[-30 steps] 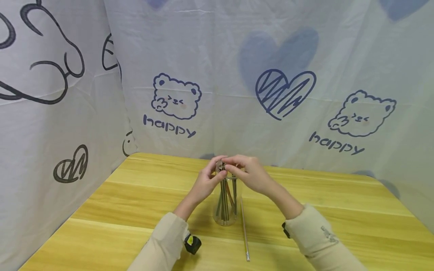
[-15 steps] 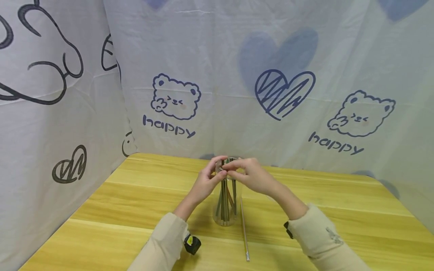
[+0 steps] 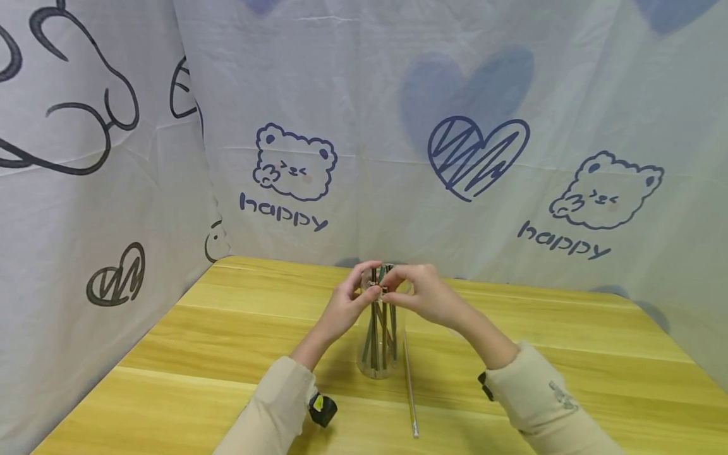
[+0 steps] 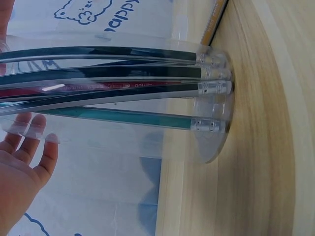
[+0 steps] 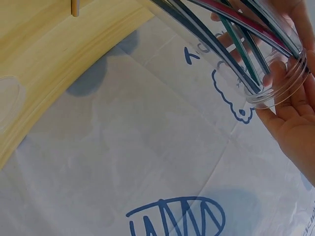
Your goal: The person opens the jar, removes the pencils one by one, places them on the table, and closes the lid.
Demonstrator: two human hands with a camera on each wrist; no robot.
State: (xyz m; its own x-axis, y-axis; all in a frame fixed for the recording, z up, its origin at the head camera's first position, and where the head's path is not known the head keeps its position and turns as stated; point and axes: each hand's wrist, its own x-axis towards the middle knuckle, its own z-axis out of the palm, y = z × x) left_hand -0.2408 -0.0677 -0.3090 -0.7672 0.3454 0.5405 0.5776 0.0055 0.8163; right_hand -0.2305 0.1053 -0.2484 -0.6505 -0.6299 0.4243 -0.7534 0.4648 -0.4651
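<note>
A clear, open-mouthed jar (image 3: 376, 363) stands upright on the table, with several pencils (image 4: 128, 73) inside. Their eraser ends rest at its bottom, and the left wrist view shows dark, green and red barrels. My left hand (image 3: 344, 306) holds the jar round its upper part, its fingers (image 4: 47, 157) curved along the wall. At the mouth, my right hand (image 3: 426, 294) pinches the top of a dark pencil (image 3: 384, 335) between thumb and fingers. The right wrist view shows right-hand fingers (image 5: 280, 78) reaching over the rim; the exact pinch is partly hidden.
A lone pencil (image 3: 411, 392) lies on the wooden table (image 3: 569, 366) just right of the jar. Behind the table hangs a white curtain (image 3: 387, 208) with printed bears and hearts. A black wrist strap (image 3: 323, 409) hangs beside the left sleeve.
My right fingers have shifted slightly rightward at the jar's mouth. One pencil now stands apart to the right of the others, which were bunched before. My left hand stays in place.
</note>
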